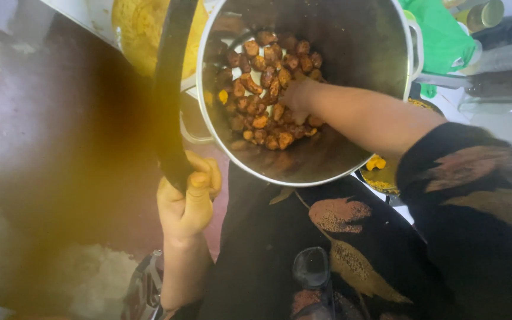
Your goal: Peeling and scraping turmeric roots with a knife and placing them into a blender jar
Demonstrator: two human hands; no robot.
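**Right hand down in the pot, left hand clamped on the dark rim**

From my feed, the big steel pot [351, 154] fills the upper middle of the view, tipped so I look straight into its mouth. Browned, spice-coated chunks [268, 101] lie heaped on the pot's floor, left of centre. My right hand [296, 98] reaches in from the right, forearm running along a right-to-left line, and rests right at the heap's right edge, touching the pieces. Its fingers are buried among them, so I cannot tell whether they are closed on a piece or loose.

My left hand [188, 201] sits nearer to me and left of the pot, outside it, fist clenched around the edge of a dark curved pan rim [170, 89] that arcs away toward the far side. The right hand is clearly the nearer one to the chunks; the pot wall stands between them and the left.

Around: a yellow-stained vessel [140, 29] far left, a green cloth [440, 35] and bottles [505, 29] far right, and a small yellow-smeared dish [380, 172] just under the pot's near rim.
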